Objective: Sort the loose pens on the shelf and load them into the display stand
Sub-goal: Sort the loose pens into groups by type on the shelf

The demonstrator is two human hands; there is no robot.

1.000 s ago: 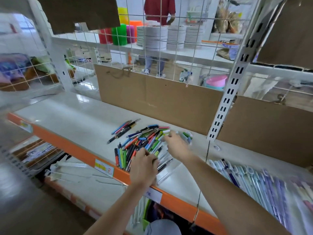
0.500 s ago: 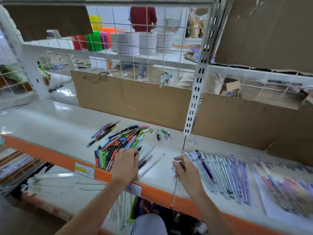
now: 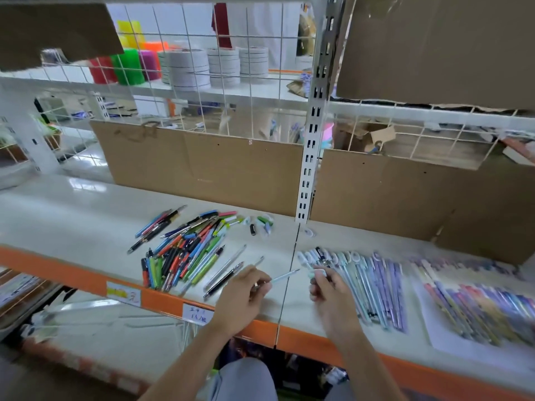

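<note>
1. The shelf [image 3: 86,215] carries the mixed heap of pens [image 3: 185,250] at left and the sorted row [image 3: 370,287] at right.
2. My left hand [image 3: 240,299] pinches a pale pen [image 3: 285,275]; I should lay it parallel with matching ones.
3. My right hand [image 3: 333,293] curls round a small cap [image 3: 317,274]; half a second ago it rested on the row.

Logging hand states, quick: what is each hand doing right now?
Left hand: pinching a thin pale pen.
Right hand: fingers curled round a small pale cap.
</note>
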